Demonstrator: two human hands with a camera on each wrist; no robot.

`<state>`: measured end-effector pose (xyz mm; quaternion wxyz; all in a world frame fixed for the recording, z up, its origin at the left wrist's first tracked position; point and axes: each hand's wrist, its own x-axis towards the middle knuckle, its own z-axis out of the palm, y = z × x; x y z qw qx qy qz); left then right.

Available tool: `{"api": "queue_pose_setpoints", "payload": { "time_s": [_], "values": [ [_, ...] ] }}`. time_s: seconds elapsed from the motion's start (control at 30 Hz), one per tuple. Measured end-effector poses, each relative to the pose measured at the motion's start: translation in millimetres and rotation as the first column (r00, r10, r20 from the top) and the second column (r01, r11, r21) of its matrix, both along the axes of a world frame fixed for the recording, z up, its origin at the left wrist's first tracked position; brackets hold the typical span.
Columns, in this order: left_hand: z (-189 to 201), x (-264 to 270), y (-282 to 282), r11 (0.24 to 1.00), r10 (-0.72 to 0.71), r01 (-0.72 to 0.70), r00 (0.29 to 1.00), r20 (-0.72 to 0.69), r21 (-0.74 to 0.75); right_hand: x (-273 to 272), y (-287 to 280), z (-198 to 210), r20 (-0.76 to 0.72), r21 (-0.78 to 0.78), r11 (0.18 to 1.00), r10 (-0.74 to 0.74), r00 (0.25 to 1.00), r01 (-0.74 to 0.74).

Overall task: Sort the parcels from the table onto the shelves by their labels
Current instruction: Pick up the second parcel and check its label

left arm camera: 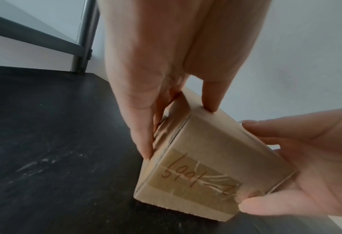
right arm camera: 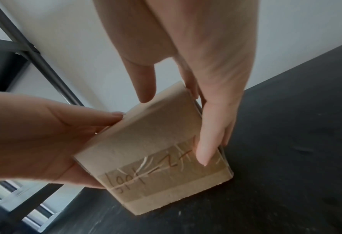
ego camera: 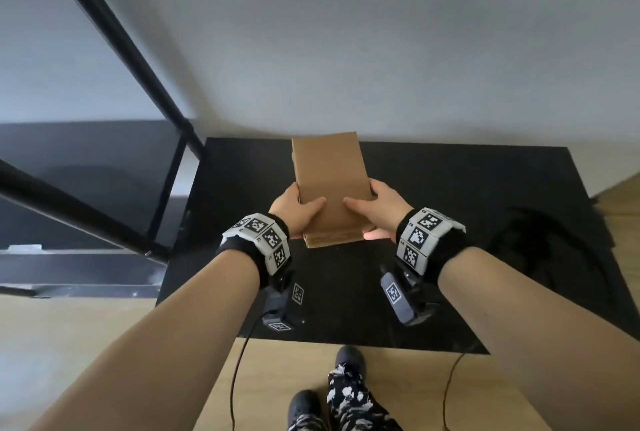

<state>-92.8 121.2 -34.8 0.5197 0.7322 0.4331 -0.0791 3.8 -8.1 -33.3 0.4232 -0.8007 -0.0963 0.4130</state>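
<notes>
Two bare forearms reach forward from the bottom of the head view, each wrist wrapped in a black band point(ego camera: 258, 240) carrying square black-and-white markers. Between them, a brown cardboard parcel point(ego camera: 330, 188) is held over a black desk point(ego camera: 450, 188) that stands against a pale wall point(ego camera: 346, 50).

The left hand point(ego camera: 294, 211) grips the parcel's left side, its thumb laid across the top face and its fingers point(left arm camera: 142, 126) pressed along the taped side panel. The right hand point(ego camera: 375, 205) mirrors it on the right side, thumb on top and fingers point(right arm camera: 208, 142) curled down over the edge, one fingertip resting on the end face. Both hands are clamped on the parcel.

Both wrist views show the near end face sealed with a strip of clear tape point(right arm camera: 162, 172) over handwritten characters in brown ink; the writing is partly covered and cannot be read with confidence. The parcel's lower near edge sits at or just above the desk surface; whether it touches cannot be told.

Black metal shelving bars point(ego camera: 121, 50) rise at the left, beside the desk. Below, on a light wood floor point(ego camera: 86, 333), are the person's dark shoes point(ego camera: 349, 359) and patterned black-and-white trousers point(ego camera: 349, 396), with thin black cables point(ego camera: 239, 371) trailing down from the wrists.
</notes>
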Motion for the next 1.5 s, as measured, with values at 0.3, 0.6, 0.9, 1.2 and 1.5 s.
{"api": "queue_pose_setpoints", "payload": {
  "time_s": [0.3, 0.6, 0.9, 1.2, 1.5],
  "values": [
    [66.8, -9.8, -8.5, 0.976, -0.151, 0.099, 0.949, 0.276, 0.193, -25.1, -20.0, 64.8, 0.18, 0.231, 0.967, -0.147, 0.973, 0.104],
    [184.5, -35.7, -35.5, 0.936, -0.286, 0.093, 0.764, 0.578, 0.34, -61.6, -53.3, 182.6, 0.484, 0.437, 0.894, -0.326, 0.812, 0.099],
    [262.4, -36.5, -61.5, 0.92, -0.331, 0.053, 0.636, 0.697, 0.388, -66.3, -82.3, 258.3, 0.557, 0.575, 0.816, -0.436, 0.707, 0.049],
    [288.9, -28.7, -81.6, 0.963, -0.093, -0.159, 0.555, 0.827, 0.215, -53.4, -115.4, 283.2, 0.407, 0.73, 0.683, -0.448, 0.796, 0.012],
    [290.2, -34.3, -92.4, 0.999, 0.043, 0.001, 0.585, 0.81, -0.054, -53.3, -103.5, 291.4, 0.543, 0.538, 0.842, -0.308, 0.781, -0.042]
  ]
}}
